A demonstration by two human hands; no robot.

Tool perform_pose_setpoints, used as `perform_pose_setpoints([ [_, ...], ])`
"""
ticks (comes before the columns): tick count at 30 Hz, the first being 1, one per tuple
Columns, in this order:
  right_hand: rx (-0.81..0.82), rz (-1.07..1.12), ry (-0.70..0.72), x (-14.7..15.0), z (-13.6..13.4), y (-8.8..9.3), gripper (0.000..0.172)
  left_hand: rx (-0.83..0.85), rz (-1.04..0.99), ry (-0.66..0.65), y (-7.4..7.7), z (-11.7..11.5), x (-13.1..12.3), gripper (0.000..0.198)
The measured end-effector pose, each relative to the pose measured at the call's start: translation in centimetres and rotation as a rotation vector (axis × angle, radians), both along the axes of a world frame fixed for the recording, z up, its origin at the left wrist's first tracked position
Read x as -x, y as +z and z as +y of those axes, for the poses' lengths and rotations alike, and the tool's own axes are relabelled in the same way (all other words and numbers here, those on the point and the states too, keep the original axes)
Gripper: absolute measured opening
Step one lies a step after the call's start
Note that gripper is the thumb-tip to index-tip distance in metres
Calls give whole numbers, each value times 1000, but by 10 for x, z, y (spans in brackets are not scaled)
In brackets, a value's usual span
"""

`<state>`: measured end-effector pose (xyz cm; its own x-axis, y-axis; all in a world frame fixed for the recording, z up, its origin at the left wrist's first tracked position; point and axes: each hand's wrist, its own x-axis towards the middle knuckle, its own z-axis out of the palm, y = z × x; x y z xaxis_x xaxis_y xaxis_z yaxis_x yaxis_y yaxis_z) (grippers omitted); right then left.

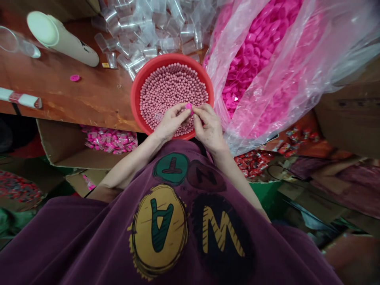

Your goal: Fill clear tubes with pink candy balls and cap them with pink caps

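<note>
My left hand [172,120] and my right hand [208,126] meet over the near rim of a red bowl [135,93] filled with small pink balls [173,89]. Both hands pinch a small pink cap [189,106] between their fingertips. Whether a clear tube sits under the cap I cannot make out. The bowl stands at the edge of a brown wooden table [89,91].
A heap of clear plastic tubes [148,31] lies behind the bowl. A clear bag of pink caps [255,51] fills the right. A white cylinder [63,37] and a loose pink cap [74,78] lie at the left. A cardboard box of pink packets [109,139] stands below.
</note>
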<state>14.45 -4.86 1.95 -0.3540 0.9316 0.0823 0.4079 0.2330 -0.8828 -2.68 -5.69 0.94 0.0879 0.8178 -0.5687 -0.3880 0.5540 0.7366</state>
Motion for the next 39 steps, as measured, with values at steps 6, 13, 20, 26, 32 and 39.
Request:
perform_pose_setpoints([
  [6, 231, 155, -283, 0, -5, -13, 52, -104, 15, -47, 2, 10, 8, 27],
  [13, 119, -109, -63, -3, 2, -12, 35, -55, 69, -54, -5, 7, 0, 17],
  [20, 14, -394, -1, 7, -3, -30, 69, 79, 53, 76, -5, 4, -18, 11],
  [26, -20, -525, 90, 7, -4, -41, 59, 189, 12, 105, -2, 0, -23, 17],
  [32, 120, -486, 250, 25, -11, -51, 71, 202, 133, 120, -15, -17, 2, 24],
  [39, 211, -529, 319, 30, -9, -86, 68, 103, 821, 562, -56, -91, 153, 25],
])
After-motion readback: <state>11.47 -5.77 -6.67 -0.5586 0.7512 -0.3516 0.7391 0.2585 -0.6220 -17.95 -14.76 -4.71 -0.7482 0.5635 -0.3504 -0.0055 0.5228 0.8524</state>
